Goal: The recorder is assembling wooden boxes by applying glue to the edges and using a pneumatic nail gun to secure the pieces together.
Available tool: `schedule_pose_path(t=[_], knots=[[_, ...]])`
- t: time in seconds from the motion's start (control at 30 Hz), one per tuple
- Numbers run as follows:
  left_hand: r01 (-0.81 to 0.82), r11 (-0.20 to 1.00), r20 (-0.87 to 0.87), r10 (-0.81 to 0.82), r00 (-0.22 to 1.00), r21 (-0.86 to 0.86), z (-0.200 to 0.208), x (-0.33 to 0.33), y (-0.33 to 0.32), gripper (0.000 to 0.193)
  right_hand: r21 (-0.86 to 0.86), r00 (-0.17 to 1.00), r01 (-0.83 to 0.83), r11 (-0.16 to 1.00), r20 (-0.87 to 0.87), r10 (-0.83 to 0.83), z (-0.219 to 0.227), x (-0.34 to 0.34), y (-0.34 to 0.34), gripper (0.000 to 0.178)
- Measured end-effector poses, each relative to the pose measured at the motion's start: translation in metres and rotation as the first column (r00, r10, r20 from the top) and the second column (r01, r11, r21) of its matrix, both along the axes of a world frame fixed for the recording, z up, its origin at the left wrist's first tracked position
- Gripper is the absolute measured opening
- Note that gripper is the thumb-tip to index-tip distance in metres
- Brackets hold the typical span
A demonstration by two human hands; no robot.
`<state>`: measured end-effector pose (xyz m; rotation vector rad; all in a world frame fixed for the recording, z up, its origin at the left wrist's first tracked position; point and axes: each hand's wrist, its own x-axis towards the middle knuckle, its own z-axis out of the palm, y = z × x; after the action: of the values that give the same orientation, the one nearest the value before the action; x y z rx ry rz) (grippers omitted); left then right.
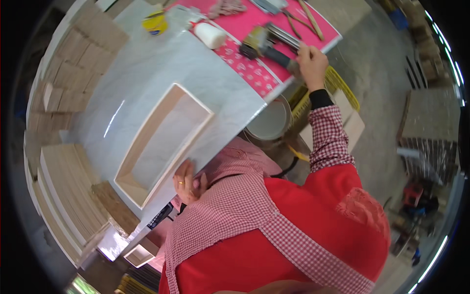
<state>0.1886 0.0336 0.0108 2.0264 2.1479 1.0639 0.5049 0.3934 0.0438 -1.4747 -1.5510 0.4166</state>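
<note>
A long, narrow wooden frame (198, 139) with an open middle sits on the pale, glossy table (235, 103). My left hand (185, 182) rests by its near long side at the table's edge, bent fingers with a ring against the wood, apparently not wrapped round it. Part of that hand is hidden by the checked apron. Out to the right, my right hand (313, 63) is closed round the rear end of a nail gun (253, 43) with a yellowish-black head and silver magazine. The nail gun is over a pink patterned sheet (245, 71) at the table's right end.
A white bottle (210, 36), a yellow tub (155, 23) and pliers (293, 24) are on the table's far part. Stacked wooden boards (73, 186) line the left. Beside the table's right edge stand a bucket (269, 120) and a yellow crate (342, 88).
</note>
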Motion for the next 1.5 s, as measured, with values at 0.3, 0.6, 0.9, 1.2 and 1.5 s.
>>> schedule_pose_path(t=[0.3,0.6,0.9,1.2,1.5], knots=[[-0.015,1.000,-0.058,0.015,0.998,-0.011,-0.007,-0.003,0.000,0.048,-0.388,0.487,0.855,0.344,0.829,-0.275,-0.116,0.240,-0.197,0.077],[0.026,0.998,-0.064,-0.029,0.998,-0.055,-0.006,-0.004,0.003,0.049,-0.426,0.423,0.905,0.006,0.897,-0.130,-0.165,0.240,-0.259,0.099],[0.007,0.999,-0.042,-0.008,0.999,-0.034,0.006,0.002,0.004,0.050,-0.588,0.519,0.809,0.033,0.687,-0.509,-0.111,0.218,-0.278,0.100],[0.010,1.000,0.090,-0.010,0.996,-0.003,0.001,-0.005,-0.012,0.042,-0.296,0.774,0.633,0.716,0.263,-0.576,-0.051,0.233,-0.198,0.095],[-0.447,0.867,0.059,0.446,0.893,0.218,0.058,-0.041,-0.048,0.023,-0.203,0.665,-0.729,0.654,0.019,0.747,0.108,-0.034,-0.066,0.102]])
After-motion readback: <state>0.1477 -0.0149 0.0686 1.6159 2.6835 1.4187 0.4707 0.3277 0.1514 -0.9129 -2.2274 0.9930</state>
